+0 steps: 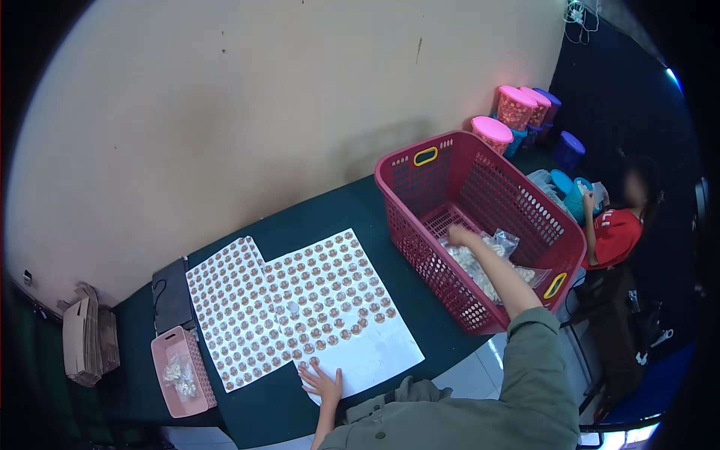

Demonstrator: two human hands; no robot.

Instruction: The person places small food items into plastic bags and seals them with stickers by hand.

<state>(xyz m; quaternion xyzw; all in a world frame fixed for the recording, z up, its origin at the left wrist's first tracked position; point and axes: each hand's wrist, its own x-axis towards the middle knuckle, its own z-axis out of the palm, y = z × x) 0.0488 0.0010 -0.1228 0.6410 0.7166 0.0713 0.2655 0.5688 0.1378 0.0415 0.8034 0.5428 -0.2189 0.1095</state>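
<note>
My left hand [322, 381] lies with its fingers spread on the lower left part of a white sheet [375, 358] covered with rows of round brownish stickers. A second sheet [229, 300] with similar round stickers lies to its left, partly overlapping. My right hand [459, 236] reaches into a large maroon plastic basket [420, 238] with yellow handles, over clear bags of pale pieces [480, 270]. The fingers of the right hand are small and blurred, so what they hold, if anything, cannot be made out.
A pink basket [204, 366] with bagged pieces and a dark folder [172, 296] stand at the left. Folded cardboard [82, 337] is farther left. Lidded tubs [492, 130] stand behind the maroon basket. A person in red [616, 234] handles a blue tub at the right.
</note>
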